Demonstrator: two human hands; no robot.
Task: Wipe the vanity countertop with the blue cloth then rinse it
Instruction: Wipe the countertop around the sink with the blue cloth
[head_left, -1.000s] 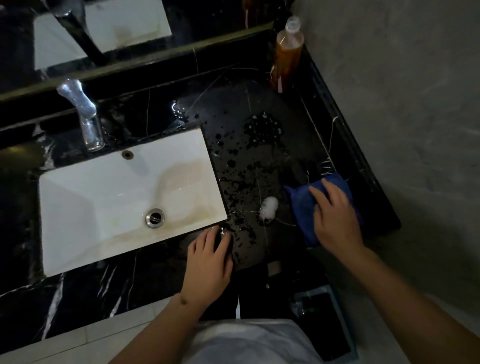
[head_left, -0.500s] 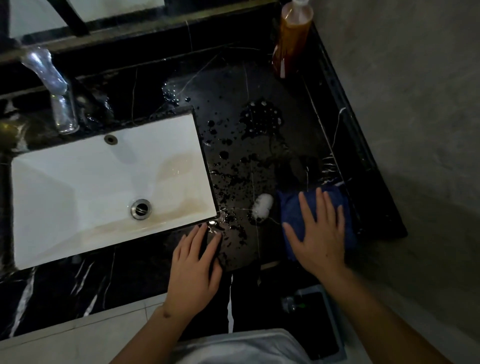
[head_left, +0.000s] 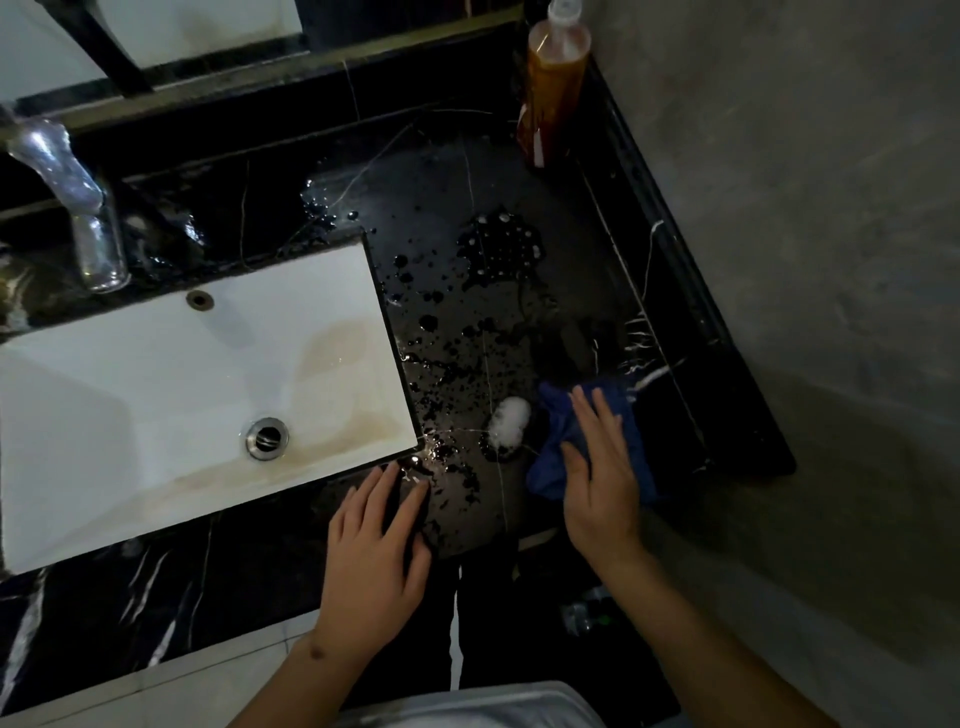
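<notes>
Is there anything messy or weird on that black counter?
Yes. Water drops are splattered over the countertop right of the sink, and a white foam blob sits beside the blue cloth under the right hand. The sink has brownish stains near the drain.

Your blue cloth (head_left: 558, 470) lies on a black countertop (head_left: 249, 582) veined with thin white streaks. Note the white sink basin (head_left: 130, 415) with tan staining, the amber bottle (head_left: 553, 93), and white foam (head_left: 510, 422).
</notes>
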